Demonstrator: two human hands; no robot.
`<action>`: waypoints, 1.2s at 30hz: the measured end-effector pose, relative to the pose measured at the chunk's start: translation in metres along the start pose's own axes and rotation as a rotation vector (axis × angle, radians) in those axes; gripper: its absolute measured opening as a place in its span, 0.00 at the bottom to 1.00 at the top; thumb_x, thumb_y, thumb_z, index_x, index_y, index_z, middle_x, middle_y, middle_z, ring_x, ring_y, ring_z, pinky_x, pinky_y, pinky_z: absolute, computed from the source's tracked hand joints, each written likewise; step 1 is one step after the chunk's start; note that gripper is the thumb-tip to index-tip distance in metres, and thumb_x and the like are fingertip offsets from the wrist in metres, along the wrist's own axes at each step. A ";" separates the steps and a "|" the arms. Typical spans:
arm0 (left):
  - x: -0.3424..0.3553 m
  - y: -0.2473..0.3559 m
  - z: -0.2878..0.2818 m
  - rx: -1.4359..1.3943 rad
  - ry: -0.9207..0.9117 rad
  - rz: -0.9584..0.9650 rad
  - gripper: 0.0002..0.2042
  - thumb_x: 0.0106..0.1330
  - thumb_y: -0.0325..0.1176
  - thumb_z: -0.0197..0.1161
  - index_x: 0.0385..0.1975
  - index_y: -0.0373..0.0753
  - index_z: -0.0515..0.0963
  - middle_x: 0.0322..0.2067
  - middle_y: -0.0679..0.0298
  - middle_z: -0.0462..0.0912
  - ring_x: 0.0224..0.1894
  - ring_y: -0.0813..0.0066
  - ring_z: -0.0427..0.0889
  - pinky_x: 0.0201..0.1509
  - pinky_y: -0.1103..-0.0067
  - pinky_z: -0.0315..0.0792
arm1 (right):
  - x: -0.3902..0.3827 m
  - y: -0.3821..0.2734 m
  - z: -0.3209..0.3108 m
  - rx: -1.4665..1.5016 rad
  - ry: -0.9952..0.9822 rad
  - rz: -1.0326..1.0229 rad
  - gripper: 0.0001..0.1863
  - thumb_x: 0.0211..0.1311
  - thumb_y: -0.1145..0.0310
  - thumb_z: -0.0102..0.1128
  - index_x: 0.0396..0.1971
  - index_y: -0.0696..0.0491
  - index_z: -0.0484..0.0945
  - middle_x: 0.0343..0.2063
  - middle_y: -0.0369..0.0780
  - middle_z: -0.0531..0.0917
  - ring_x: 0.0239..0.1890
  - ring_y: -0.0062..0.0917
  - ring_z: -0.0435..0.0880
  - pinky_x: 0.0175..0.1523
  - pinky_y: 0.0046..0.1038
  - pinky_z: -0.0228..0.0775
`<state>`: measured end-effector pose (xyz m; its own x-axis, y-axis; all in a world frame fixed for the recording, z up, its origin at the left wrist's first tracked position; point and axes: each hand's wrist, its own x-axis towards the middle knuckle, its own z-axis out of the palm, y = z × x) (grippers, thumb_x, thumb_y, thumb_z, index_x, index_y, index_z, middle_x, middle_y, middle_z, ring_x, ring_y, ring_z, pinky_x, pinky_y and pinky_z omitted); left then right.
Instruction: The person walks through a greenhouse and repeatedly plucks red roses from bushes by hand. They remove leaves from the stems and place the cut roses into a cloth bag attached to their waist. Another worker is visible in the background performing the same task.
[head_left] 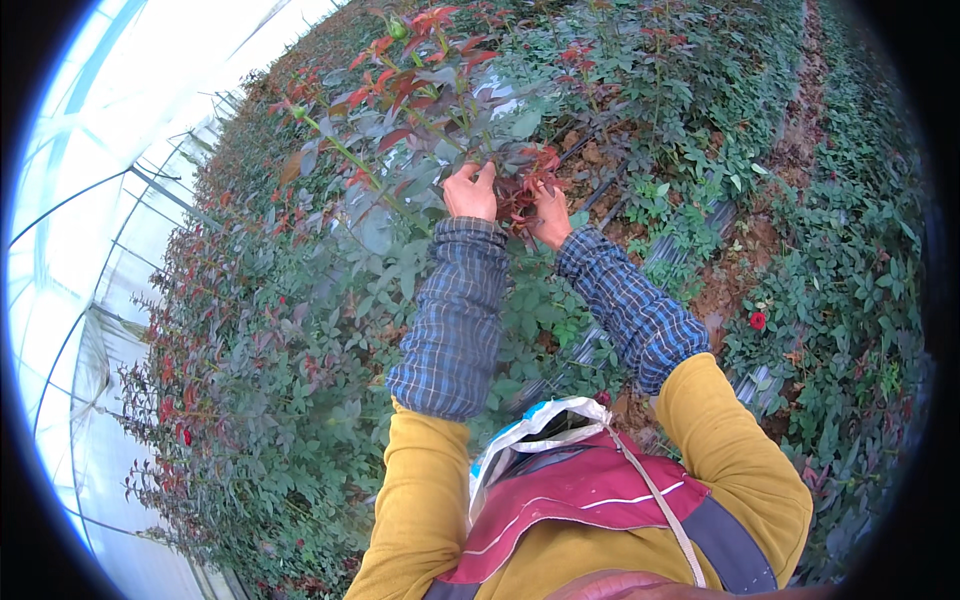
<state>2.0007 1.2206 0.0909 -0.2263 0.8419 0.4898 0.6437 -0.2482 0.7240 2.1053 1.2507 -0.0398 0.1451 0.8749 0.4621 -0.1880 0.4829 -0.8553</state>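
Both my hands reach forward into a rose bush with dark green and reddish leaves. My left hand (470, 192) is closed, its fingertips pinched together among the leaves at the foot of a tall leafy stem; what they grip is hidden by foliage. Just to its right, my right hand (549, 216) curls round a bunch of dark red young rose shoots (517, 196). A green rose bud (397, 28) tops a stem beyond my left hand. Another small bud (299, 113) stands on a thick green stem further left.
Rose plants (290, 330) fill the left side, and another row (850, 270) runs along the right. Between them lies reddish soil (735, 270) with dark drip hoses (600, 193). An open white bag (520, 432) hangs at my front. Greenhouse sheeting (130, 230) rises at far left.
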 end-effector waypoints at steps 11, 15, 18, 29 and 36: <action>-0.008 0.014 -0.006 0.147 -0.015 0.158 0.14 0.54 0.38 0.62 0.29 0.31 0.81 0.27 0.47 0.81 0.34 0.53 0.82 0.41 0.71 0.72 | 0.000 -0.025 -0.021 0.868 -0.080 0.254 0.08 0.62 0.75 0.48 0.36 0.59 0.75 0.34 0.40 0.80 0.36 0.25 0.81 0.37 0.24 0.75; -0.009 0.021 -0.001 0.159 0.009 0.259 0.14 0.54 0.38 0.63 0.27 0.30 0.79 0.25 0.47 0.80 0.32 0.53 0.81 0.39 0.69 0.72 | -0.001 -0.028 -0.030 0.716 0.242 0.557 0.05 0.57 0.75 0.58 0.34 0.58 0.77 0.29 0.38 0.81 0.31 0.24 0.81 0.33 0.24 0.75; -0.010 0.020 -0.001 0.098 -0.013 0.213 0.14 0.55 0.38 0.63 0.26 0.30 0.78 0.25 0.49 0.80 0.30 0.54 0.80 0.36 0.70 0.71 | 0.001 -0.011 -0.058 0.711 0.383 0.936 0.05 0.55 0.74 0.62 0.31 0.56 0.78 0.25 0.37 0.82 0.28 0.21 0.82 0.28 0.21 0.75; -0.012 0.017 -0.006 0.096 -0.100 0.148 0.11 0.58 0.35 0.60 0.32 0.33 0.78 0.26 0.49 0.81 0.30 0.50 0.80 0.34 0.65 0.71 | 0.056 -0.144 -0.037 1.021 -0.104 -0.123 0.13 0.56 0.76 0.54 0.43 0.56 0.73 0.38 0.37 0.80 0.34 0.19 0.79 0.39 0.27 0.73; -0.015 0.022 -0.008 0.022 -0.139 0.186 0.10 0.58 0.33 0.60 0.30 0.31 0.78 0.25 0.49 0.80 0.30 0.52 0.81 0.33 0.66 0.71 | 0.067 -0.130 -0.031 0.717 -0.356 0.255 0.12 0.59 0.82 0.50 0.43 0.59 0.73 0.34 0.38 0.80 0.33 0.19 0.80 0.33 0.23 0.74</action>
<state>2.0125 1.1985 0.1036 -0.0010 0.8410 0.5411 0.6813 -0.3955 0.6160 2.1696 1.2452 0.0944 -0.2784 0.8616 0.4245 -0.7627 0.0704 -0.6429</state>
